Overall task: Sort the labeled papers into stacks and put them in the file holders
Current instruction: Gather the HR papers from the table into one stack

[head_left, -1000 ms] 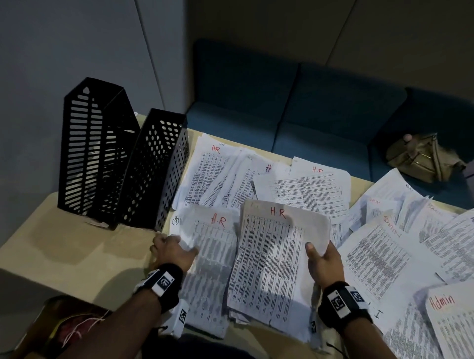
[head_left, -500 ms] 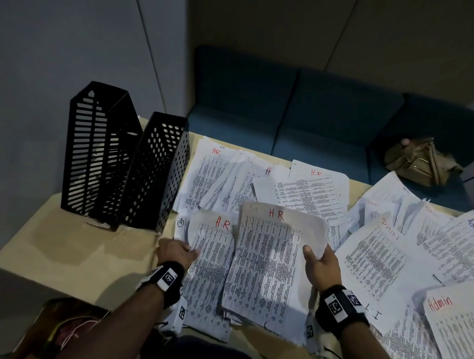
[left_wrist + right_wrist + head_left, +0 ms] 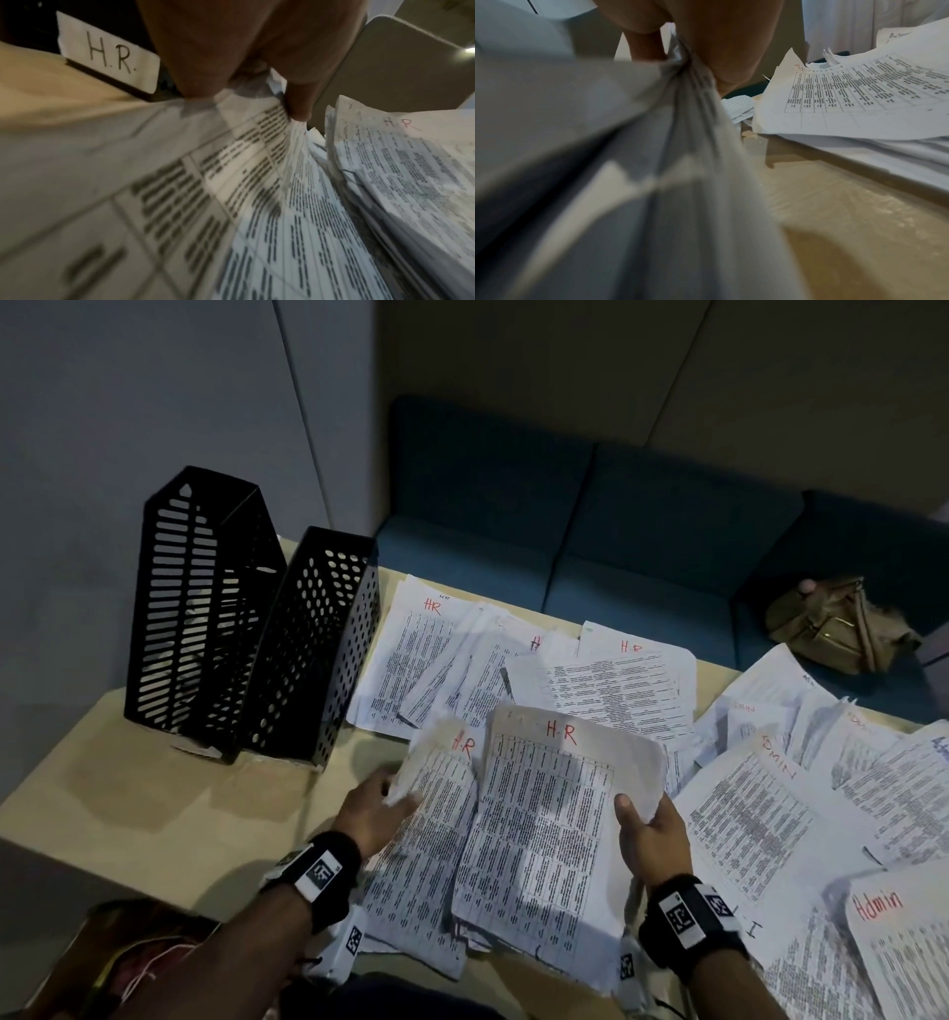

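Since a second ago the left hand [image 3: 377, 806] has gone from lying flat on the left HR sheet [image 3: 436, 819] to lifting its upper left corner, so that corner now curls up off the bench [image 3: 154, 793]. The left grip is clamped on that corner: in the left wrist view the fingers [image 3: 298, 101] pinch the edge of the sheet, with further sheets fanned out beneath it.

The right hand [image 3: 649, 834] has its grip clamped on the right edge of the HR stack [image 3: 544, 819], thumb on top, and the stack stands raised and bowed; the right wrist view shows its gathered edges squeezed between thumb and fingers.

Both bundles are white pages printed with dense black tables and marked "HR" in red at the top, with creased, dog-eared edges. They lie side by side at the near middle of the bench. More HR pages [image 3: 426, 660] are spread behind them, and pages marked "Admin" [image 3: 755, 814] lie to the right.

Two black perforated file holders [image 3: 246, 639] stand upright at the left rear of the bench; a white tag reading "H.R." [image 3: 110, 54] shows at the foot of one.
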`<state>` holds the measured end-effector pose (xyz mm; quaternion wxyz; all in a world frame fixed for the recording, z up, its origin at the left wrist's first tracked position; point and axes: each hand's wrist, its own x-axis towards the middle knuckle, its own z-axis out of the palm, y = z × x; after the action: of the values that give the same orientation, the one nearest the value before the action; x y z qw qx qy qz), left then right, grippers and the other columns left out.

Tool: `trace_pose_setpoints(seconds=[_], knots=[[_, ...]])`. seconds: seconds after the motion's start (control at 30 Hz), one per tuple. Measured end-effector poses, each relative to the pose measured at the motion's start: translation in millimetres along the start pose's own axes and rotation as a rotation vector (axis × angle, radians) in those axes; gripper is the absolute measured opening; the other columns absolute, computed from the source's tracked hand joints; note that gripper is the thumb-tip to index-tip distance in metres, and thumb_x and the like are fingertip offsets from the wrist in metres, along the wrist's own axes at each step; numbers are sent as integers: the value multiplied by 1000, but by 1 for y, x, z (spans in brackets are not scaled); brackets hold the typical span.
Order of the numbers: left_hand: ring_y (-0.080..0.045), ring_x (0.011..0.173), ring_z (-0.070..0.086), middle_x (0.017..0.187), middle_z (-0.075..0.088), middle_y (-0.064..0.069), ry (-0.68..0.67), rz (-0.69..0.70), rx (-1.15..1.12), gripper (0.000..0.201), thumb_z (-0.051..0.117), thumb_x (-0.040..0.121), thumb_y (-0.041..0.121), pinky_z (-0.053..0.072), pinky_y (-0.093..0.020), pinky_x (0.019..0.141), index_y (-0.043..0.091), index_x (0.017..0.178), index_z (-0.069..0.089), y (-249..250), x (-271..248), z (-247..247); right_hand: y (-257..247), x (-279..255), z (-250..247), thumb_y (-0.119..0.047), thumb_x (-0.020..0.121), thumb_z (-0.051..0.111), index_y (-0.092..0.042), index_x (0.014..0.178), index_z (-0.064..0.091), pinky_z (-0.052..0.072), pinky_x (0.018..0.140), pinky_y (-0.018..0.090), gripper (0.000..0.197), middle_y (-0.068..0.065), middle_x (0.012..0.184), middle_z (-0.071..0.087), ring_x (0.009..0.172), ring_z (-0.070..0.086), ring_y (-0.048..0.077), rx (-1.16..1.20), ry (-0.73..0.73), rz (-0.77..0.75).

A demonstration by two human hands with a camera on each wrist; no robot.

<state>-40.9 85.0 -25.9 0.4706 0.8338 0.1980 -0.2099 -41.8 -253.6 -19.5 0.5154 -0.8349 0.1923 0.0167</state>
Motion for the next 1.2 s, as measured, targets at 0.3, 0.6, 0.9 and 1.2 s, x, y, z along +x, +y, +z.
trace_pose_setpoints(seconds=[0.3, 0.6, 0.9, 1.2], knots=[[-41, 103, 62, 109, 64, -28, 458, 140, 52, 47, 45, 98, 36, 49, -42, 87, -4, 116, 60, 56, 7, -63, 9, 0, -20, -47, 75, 60, -16, 123, 59, 43, 80, 37, 57, 12, 102, 66, 97, 60, 31, 62, 66, 56], [-18, 115, 52, 112, 56, 0, 186, 254, -18, 42, 46, 97, 38, 40, -27, 90, 4, 121, 54, 97, -16, -46, -1, -5, 4, -47, 83, 60, -21, 118, 60, 43, 87, 38, 44, 9, 108, 65, 104, 59, 27, 88, 17, 35], [-11, 120, 48, 134, 43, 8, 66, 171, -268, 58, 59, 93, 18, 36, -29, 102, 23, 143, 31, 67, -4, 21, -36, -17, 48, -22, 98, 50, -24, 128, 54, 39, 103, 40, 31, -6, 124, 61, 120, 52, 20, 300, -81, 168], [-22, 107, 60, 110, 64, 0, -34, 63, -192, 34, 65, 88, 20, 46, -33, 95, 12, 120, 57, 51, 18, 17, -42, -9, 44, -92, 65, 26, -23, 143, 29, 35, 104, 39, 104, 9, 142, 46, 121, 48, 21, 226, -255, 136]])
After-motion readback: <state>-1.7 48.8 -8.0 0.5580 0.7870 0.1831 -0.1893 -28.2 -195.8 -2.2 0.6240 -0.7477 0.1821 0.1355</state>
